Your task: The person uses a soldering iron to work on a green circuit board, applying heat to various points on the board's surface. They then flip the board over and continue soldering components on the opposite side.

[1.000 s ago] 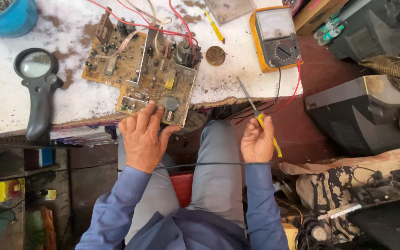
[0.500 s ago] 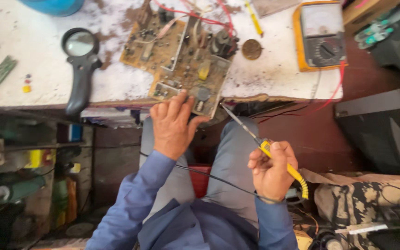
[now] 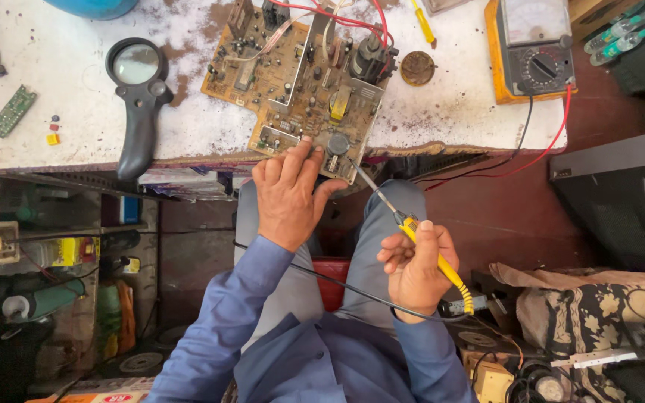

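Note:
A brown circuit board [image 3: 300, 82] crowded with components lies on the white workbench [image 3: 76, 112], one corner jutting over the front edge. My left hand [image 3: 287, 195] rests on that near corner, fingers pressing the board. My right hand [image 3: 414, 269] grips a yellow-handled soldering iron [image 3: 421, 242]; its metal tip points up-left and reaches the board's near edge. A black cord runs from the iron across my lap.
A black magnifying glass [image 3: 137, 97] lies left of the board. A yellow analog multimeter [image 3: 533, 46] sits at the right with red and black leads hanging off the edge. A small green board [image 3: 12, 110] lies far left. A dark television casing [image 3: 621, 201] stands at right.
My right hand has lifted the soldering iron, and its tip now meets the board's near edge. My left hand stays on the board's corner. The camera view has shifted.

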